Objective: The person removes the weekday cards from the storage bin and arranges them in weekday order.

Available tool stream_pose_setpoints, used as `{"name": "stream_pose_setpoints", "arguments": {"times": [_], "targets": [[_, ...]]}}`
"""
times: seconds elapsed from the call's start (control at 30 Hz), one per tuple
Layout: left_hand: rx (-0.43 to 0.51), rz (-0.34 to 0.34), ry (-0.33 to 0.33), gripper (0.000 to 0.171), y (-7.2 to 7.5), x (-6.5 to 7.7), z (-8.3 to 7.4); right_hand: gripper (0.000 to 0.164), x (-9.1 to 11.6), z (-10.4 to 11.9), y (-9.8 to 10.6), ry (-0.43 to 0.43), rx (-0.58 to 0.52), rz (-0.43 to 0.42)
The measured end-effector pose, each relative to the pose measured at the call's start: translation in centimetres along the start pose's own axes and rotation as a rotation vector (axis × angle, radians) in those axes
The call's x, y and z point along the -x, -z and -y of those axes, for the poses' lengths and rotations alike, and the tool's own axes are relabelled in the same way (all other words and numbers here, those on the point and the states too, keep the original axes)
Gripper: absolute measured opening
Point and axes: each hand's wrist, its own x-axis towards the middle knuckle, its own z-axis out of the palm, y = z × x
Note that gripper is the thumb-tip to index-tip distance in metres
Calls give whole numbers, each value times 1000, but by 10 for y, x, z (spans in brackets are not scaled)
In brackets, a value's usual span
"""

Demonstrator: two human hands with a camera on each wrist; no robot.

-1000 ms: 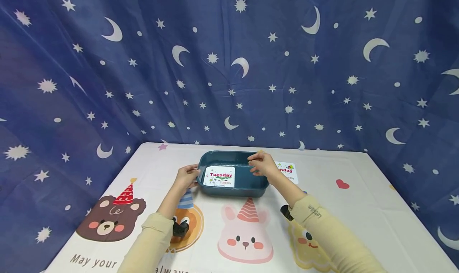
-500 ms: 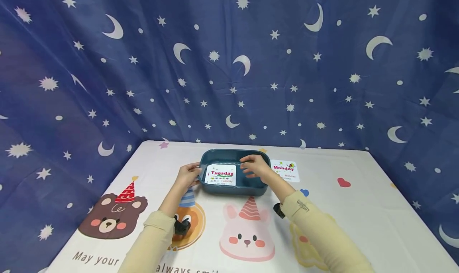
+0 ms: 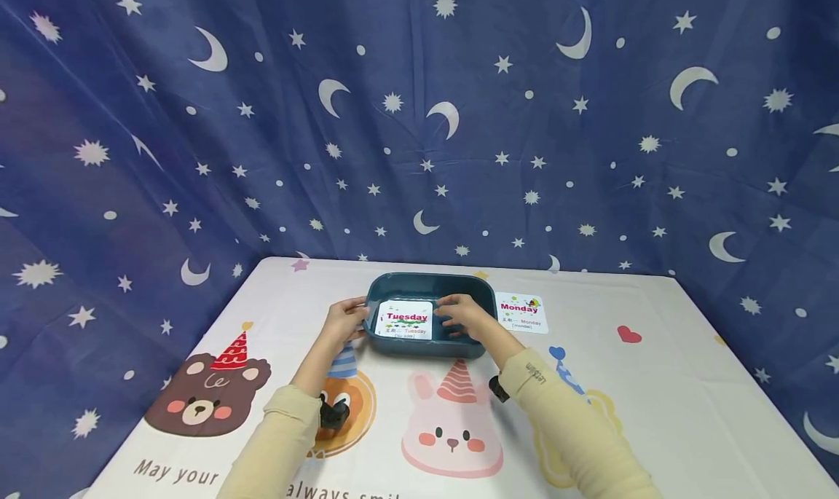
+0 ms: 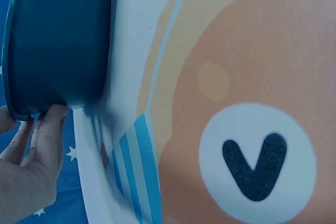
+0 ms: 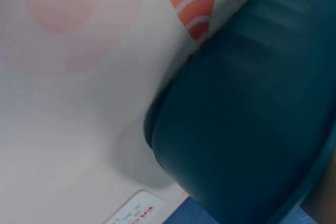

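A dark teal rectangular bin (image 3: pixel 426 350) sits near the back of the table. Inside, at its left, lies a white "Tuesday" card (image 3: pixel 405 319). My left hand (image 3: pixel 344 320) holds the bin's left end; in the left wrist view its thumb is by the rim and the other fingers (image 4: pixel 48 135) press on the outer wall. My right hand (image 3: pixel 464 315) reaches over the right part of the bin, loosely bent fingertips close to the card's right edge. Whether they touch it I cannot tell. The right wrist view shows mostly the bin's outer wall (image 5: pixel 236 103), which hides the fingers.
A white "Monday" card (image 3: pixel 522 313) lies flat on the table just right of the bin. The table's cloth (image 3: pixel 688 382) is white with cartoon animals, a bear (image 3: pixel 205 404) among them. Behind it hangs a blue curtain (image 3: pixel 419 120) with moons and stars.
My right hand has moved left and slightly down inside the bin, toward the "Tuesday" card. This has uncovered the "Monday" card. The left hand keeps its hold on the bin.
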Motion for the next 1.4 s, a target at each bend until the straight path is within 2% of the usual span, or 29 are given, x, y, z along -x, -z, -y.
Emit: {"name": "stream_pose_setpoints", "arguments": {"times": [0.33,0.53,0.63,0.73,0.87,1.07,1.13,1.2,1.27,1.3,1.37,1.4], "targets": [[17,-4,-6,39,-1,1,1,45,-7,-7,-7,-41,-10,-38],[15,3,-14,39,-1,2,0,42,-14,-9,-6,-84,-80,-62],[17,-2,-8,39,0,1,0,42,-26,-17,-6,-92,-138,-41],[12,-5,-4,39,-1,1,0,42,-68,-47,-1,-98,-218,12],[11,-4,3,39,-2,1,0,38,-137,-95,5,-159,-348,45],[27,-6,3,39,-2,0,0,38,-167,-112,1,-188,-412,32],[23,-7,2,39,-2,0,0,39,-184,-123,0,-193,-422,14],[16,-8,4,39,-2,-1,1,40,-220,-147,1,-203,-433,-2],[18,-8,4,39,-2,-1,1,43,-275,-182,1,-210,-441,-28],[20,-9,4,39,-1,-2,1,41,-258,-169,-1,-213,-440,-44],[25,-8,5,40,-1,-3,1,37,-207,-132,-9,-221,-432,-87],[29,-5,6,40,-1,-3,1,34,-185,-118,-10,-205,-443,-75]]}}
